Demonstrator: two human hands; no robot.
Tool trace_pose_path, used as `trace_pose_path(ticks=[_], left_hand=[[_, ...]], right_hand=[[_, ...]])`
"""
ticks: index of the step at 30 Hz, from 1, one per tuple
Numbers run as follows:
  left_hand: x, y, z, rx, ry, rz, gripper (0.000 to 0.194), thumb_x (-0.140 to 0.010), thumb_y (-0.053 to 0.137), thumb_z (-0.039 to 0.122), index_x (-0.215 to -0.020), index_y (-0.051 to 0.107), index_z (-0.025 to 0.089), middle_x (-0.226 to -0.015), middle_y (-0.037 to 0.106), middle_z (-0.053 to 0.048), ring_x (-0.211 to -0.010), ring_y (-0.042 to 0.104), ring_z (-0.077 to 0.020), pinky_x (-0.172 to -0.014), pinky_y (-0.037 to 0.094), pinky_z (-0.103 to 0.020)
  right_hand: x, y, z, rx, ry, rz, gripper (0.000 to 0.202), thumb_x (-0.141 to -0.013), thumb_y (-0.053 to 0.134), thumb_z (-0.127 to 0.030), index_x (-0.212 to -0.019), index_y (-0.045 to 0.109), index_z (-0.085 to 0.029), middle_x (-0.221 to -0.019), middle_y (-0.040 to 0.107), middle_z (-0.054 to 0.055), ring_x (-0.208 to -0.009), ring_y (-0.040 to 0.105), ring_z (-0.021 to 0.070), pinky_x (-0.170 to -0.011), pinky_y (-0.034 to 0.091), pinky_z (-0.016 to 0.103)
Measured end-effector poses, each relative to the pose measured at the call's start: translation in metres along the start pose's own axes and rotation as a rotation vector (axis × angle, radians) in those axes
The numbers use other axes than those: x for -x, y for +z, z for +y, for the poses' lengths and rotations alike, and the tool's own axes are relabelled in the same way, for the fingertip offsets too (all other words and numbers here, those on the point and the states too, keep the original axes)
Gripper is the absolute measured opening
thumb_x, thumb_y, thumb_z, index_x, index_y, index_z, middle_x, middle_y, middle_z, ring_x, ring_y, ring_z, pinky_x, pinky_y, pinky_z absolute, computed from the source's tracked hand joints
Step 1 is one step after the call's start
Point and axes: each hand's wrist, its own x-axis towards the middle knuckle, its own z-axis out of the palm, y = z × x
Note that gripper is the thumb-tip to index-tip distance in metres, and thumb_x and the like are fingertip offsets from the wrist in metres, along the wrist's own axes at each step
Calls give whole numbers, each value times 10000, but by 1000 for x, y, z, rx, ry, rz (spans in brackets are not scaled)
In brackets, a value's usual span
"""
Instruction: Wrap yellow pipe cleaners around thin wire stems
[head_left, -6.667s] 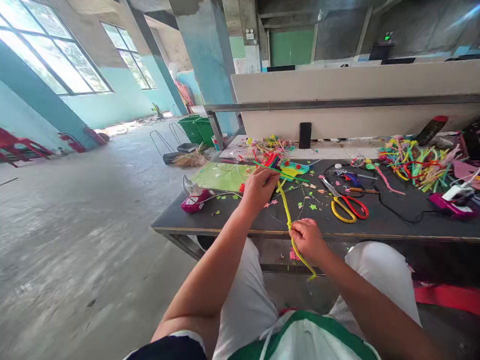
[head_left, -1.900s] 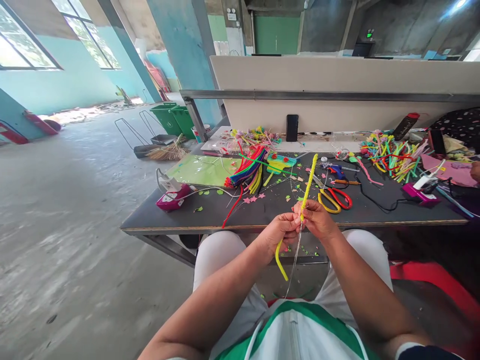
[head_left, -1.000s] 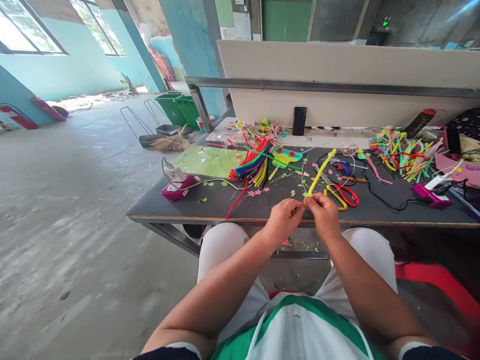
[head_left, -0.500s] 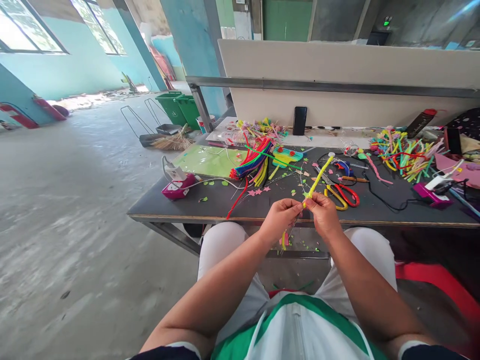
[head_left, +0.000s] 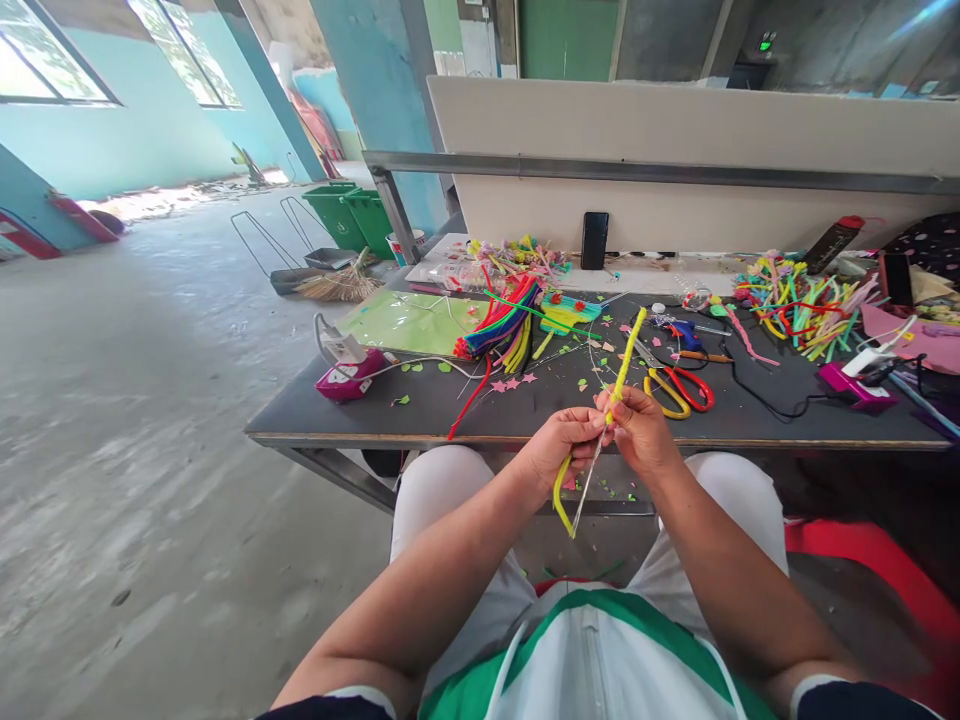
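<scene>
Between my two hands is a yellow pipe cleaner [head_left: 630, 350], its upper part pointing up and away over the table edge. My left hand [head_left: 562, 445] pinches it low down, and a loose yellow end hangs bent below that hand beside a thin pale wire [head_left: 589, 485]. Close against it, my right hand [head_left: 639, 425] grips the pipe cleaner with thumb and fingers. The fingertips nearly meet and hide the spot where yellow strand and wire come together. Just beyond my right hand lie scissors with red and yellow handles [head_left: 679, 390].
A bundle of colourful pipe cleaners [head_left: 506, 315] lies left of centre, near a purple power socket [head_left: 351, 375]. Green and pink paper scraps [head_left: 510, 383] are scattered about. At the back stand a phone [head_left: 595, 240] and, further right, a heap of short coloured pieces [head_left: 802, 305]. A blue glue gun [head_left: 684, 333] lies behind the scissors.
The yellow pipe cleaner now stands more upright. Its lower end and the wire hang more visibly below my left hand. My hands stay close together, and the view has shifted slightly.
</scene>
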Motion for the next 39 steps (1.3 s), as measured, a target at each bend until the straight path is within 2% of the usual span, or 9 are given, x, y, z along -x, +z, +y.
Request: trace_pose_path(ticks=[7,14,16,20,25,29,31,34,39], left_hand=[[0,-2,-2,73,-57,-109,249,-702,718,278,-771,567,92,-663,555,-4,-367,229,24,-332,140,-133],[2,1,1,-6,48,5,286,-687,734,314,-757,548,108,-672,570,-4,-367,244,26,-335,150,-131],[1,-1,5,-29,68,37,297,-676,741,323,-754,544,115,-668,572,1,-365,235,26,-335,148,-129],[-2,-7,17,-101,168,102,305,-674,739,349,-748,545,126,-672,582,1,-360,236,19,-331,153,-143],[-6,-16,22,-419,388,370,230,-742,665,361,-755,592,143,-604,552,30,-377,294,-18,-374,225,-179],[-8,-17,15,-855,591,539,111,-772,618,261,-747,661,162,-664,601,-4,-591,489,-96,-564,379,-204],[-8,-15,11,-1021,675,537,87,-782,596,209,-754,674,183,-727,626,-29,-711,536,-137,-683,416,-230],[-9,-13,3,-1180,719,449,128,-800,555,152,-793,673,202,-809,640,-62,-827,561,-176,-813,423,-274],[-13,-15,-7,-1361,779,368,165,-857,496,174,-835,659,185,-813,649,-80,-829,581,-183,-808,446,-301]], right_hand=[[1,1,-5,5,13,-57,267,-608,793,-418,-613,628,-208,-697,536,14,-540,462,106,-403,418,231],[-1,-1,1,1,27,-62,202,-665,759,-394,-709,671,-218,-704,567,2,-497,446,93,-405,392,236],[-3,-1,5,12,-10,-47,202,-695,734,-411,-782,694,-233,-736,592,11,-561,487,118,-468,423,256],[-7,-1,12,90,-131,95,172,-752,688,-393,-852,709,-254,-828,636,18,-748,542,157,-716,460,311],[-2,2,10,381,-235,202,119,-797,641,-342,-855,690,-250,-895,639,16,-827,546,173,-809,426,326],[4,6,7,619,-316,219,141,-823,605,-348,-847,683,-234,-890,635,38,-875,551,200,-828,421,343],[4,6,8,699,-334,241,145,-820,607,-356,-831,674,-228,-847,626,33,-835,552,195,-804,423,338],[1,3,12,785,-320,318,165,-778,650,-378,-765,644,-213,-773,604,19,-748,540,180,-743,419,320],[-1,-1,10,841,-246,380,242,-754,651,-403,-654,601,-189,-669,581,4,-670,499,162,-677,388,294]])
